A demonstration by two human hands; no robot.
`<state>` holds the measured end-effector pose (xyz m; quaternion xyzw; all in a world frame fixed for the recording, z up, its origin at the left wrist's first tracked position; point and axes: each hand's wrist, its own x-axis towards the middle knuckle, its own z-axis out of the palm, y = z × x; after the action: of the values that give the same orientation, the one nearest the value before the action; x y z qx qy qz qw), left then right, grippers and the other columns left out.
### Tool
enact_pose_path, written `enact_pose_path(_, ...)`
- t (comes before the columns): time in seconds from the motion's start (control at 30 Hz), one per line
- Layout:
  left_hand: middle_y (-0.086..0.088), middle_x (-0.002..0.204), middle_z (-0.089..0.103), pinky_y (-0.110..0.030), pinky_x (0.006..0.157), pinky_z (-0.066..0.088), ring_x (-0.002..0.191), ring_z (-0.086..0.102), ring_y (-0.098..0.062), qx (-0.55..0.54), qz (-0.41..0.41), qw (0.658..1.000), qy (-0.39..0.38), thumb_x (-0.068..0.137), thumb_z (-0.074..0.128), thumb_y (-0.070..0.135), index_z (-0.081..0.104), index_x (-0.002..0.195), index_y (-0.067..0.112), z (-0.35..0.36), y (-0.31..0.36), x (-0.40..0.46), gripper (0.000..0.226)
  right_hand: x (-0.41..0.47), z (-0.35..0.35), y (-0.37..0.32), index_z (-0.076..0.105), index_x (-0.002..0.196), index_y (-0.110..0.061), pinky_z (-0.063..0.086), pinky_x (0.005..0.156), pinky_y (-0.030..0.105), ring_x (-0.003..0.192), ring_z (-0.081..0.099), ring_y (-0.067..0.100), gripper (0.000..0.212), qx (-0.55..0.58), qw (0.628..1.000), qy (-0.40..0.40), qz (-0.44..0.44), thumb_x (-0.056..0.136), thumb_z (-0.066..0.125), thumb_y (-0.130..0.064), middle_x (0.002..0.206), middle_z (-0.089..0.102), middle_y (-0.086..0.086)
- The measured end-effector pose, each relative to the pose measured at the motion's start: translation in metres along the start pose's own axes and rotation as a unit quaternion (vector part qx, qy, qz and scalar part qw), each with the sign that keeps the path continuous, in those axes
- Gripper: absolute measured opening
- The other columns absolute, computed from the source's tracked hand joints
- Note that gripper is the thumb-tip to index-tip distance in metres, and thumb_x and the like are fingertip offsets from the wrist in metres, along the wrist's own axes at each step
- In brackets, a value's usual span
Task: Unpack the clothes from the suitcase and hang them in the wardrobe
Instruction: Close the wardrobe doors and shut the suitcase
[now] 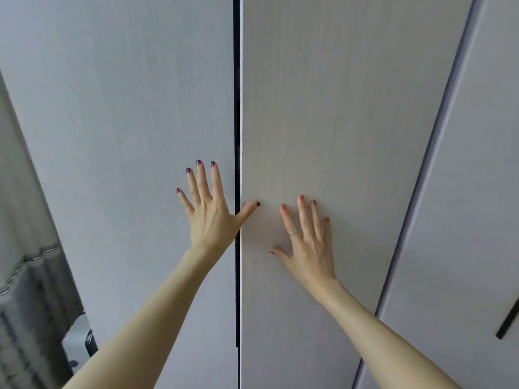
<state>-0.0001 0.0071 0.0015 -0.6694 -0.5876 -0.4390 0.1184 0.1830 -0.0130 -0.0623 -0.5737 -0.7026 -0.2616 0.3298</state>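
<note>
Two pale grey wardrobe doors fill the view, meeting at a dark vertical gap in the middle. My left hand [209,211] lies flat with spread fingers on the left door [126,122], its thumb reaching across the gap. My right hand [307,242], wearing a ring, presses flat on the right door [337,108]. Both doors look closed or nearly so. A silver suitcase [78,336] peeks out at the lower left, mostly hidden behind my left forearm. No clothes are visible.
A third wardrobe door [471,192] stands to the right with a dark handle [507,324] at its lower edge. Grey curtains [25,276] hang at the far left beside the wardrobe.
</note>
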Motion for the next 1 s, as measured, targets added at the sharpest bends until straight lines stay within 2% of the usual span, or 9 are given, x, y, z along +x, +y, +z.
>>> enact_pose_path(0.07, -0.012, 0.156, -0.012, -0.056, 0.112, -0.004, 0.144, -0.013, -0.030, 0.005, -0.008, 1.000, -0.010, 0.069, 0.026, 0.083, -0.008, 0.149, 0.015, 0.015, -0.008, 0.009, 0.110, 0.008, 0.012, 0.003, 0.017, 0.147, -0.028, 0.029, 0.101, 0.066, 0.141, 0.015, 0.033, 0.110, -0.027, 1.000, 0.001, -0.001, 0.060, 0.082, -0.046, 0.154, 0.015, 0.009)
enact_pose_path(0.17, -0.013, 0.156, -0.012, -0.059, 0.113, -0.001, 0.144, -0.012, -0.031, 0.006, -0.012, 1.000, -0.024, 0.076, 0.036, 0.075, -0.004, 0.149, 0.014, 0.035, -0.017, 0.018, 0.103, 0.019, 0.029, 0.007, 0.019, 0.147, -0.028, 0.029, 0.101, 0.067, 0.141, 0.016, 0.032, 0.110, -0.066, 0.998, -0.008, 0.005, 0.059, 0.082, -0.047, 0.154, 0.015, 0.009)
enact_pose_path(0.37, -0.025, 0.153, 0.009, -0.066, 0.106, 0.012, 0.141, 0.008, -0.043, 0.037, 0.014, 0.999, 0.020, 0.079, 0.052, 0.063, 0.009, 0.147, 0.008, 0.061, -0.028, 0.024, 0.097, 0.033, 0.048, 0.007, 0.023, 0.145, -0.029, 0.029, 0.102, 0.066, 0.141, 0.017, 0.030, 0.107, -0.103, 0.994, -0.004, 0.027, 0.058, 0.082, -0.048, 0.154, 0.015, 0.007)
enact_pose_path(0.53, -0.031, 0.151, 0.012, -0.070, 0.104, 0.013, 0.139, 0.010, -0.047, 0.056, 0.009, 0.998, 0.016, 0.084, 0.045, 0.062, 0.010, 0.146, 0.002, 0.069, -0.027, 0.027, 0.093, 0.036, 0.051, 0.008, 0.023, 0.145, -0.029, 0.029, 0.103, 0.064, 0.141, 0.017, 0.030, 0.104, -0.128, 0.991, -0.012, 0.032, 0.060, 0.079, -0.052, 0.154, 0.015, 0.006)
enact_pose_path(0.63, -0.031, 0.151, 0.007, -0.069, 0.104, 0.012, 0.139, 0.006, -0.049, 0.045, 0.007, 0.999, 0.000, 0.086, 0.053, 0.050, 0.008, 0.146, 0.003, 0.066, -0.023, 0.026, 0.088, 0.036, 0.047, 0.006, 0.024, 0.145, -0.027, 0.029, 0.102, 0.065, 0.141, 0.015, 0.031, 0.099, -0.107, 0.993, -0.029, 0.033, 0.065, 0.078, -0.046, 0.154, 0.014, 0.007)
enact_pose_path(0.73, -0.024, 0.154, 0.001, -0.063, 0.110, 0.010, 0.142, -0.001, -0.043, -0.031, 0.014, 0.999, -0.004, 0.089, 0.055, 0.024, 0.013, 0.147, 0.009, 0.060, -0.015, 0.013, 0.073, 0.032, 0.037, 0.003, 0.028, 0.145, -0.024, 0.028, 0.104, 0.062, 0.143, 0.010, 0.030, 0.086, -0.042, 0.997, -0.052, 0.040, 0.073, 0.075, -0.030, 0.156, 0.015, 0.009)
enact_pose_path(0.83, -0.019, 0.151, 0.020, -0.052, 0.113, 0.020, 0.141, 0.016, -0.037, -0.125, 0.062, 0.990, 0.013, 0.086, 0.052, 0.002, 0.029, 0.141, 0.007, 0.057, -0.005, -0.011, 0.059, 0.016, 0.025, 0.004, 0.027, 0.147, -0.021, 0.018, 0.115, 0.049, 0.146, 0.006, 0.024, 0.063, 0.050, 0.991, -0.113, 0.057, 0.091, 0.056, -0.022, 0.159, 0.006, 0.005)
enact_pose_path(0.9, -0.017, 0.141, 0.036, -0.045, 0.107, 0.033, 0.130, 0.034, -0.036, -0.152, 0.105, 0.982, 0.028, 0.084, 0.050, -0.004, 0.037, 0.133, 0.006, 0.060, 0.009, -0.031, 0.052, -0.005, 0.014, 0.013, 0.029, 0.146, -0.017, 0.021, 0.115, 0.042, 0.144, 0.019, 0.022, 0.055, 0.093, 0.982, -0.138, 0.092, 0.095, 0.048, -0.021, 0.157, 0.015, 0.005)
enact_pose_path(1.0, -0.014, 0.128, 0.047, -0.035, 0.096, 0.036, 0.113, 0.041, -0.027, -0.162, 0.141, 0.977, 0.010, 0.082, 0.051, -0.004, 0.044, 0.126, 0.008, 0.068, 0.034, -0.056, 0.046, -0.042, 0.001, 0.036, 0.036, 0.143, -0.013, 0.032, 0.108, 0.031, 0.133, 0.039, 0.018, 0.047, 0.124, 0.965, -0.180, 0.147, 0.097, 0.044, -0.021, 0.150, 0.032, -0.001)
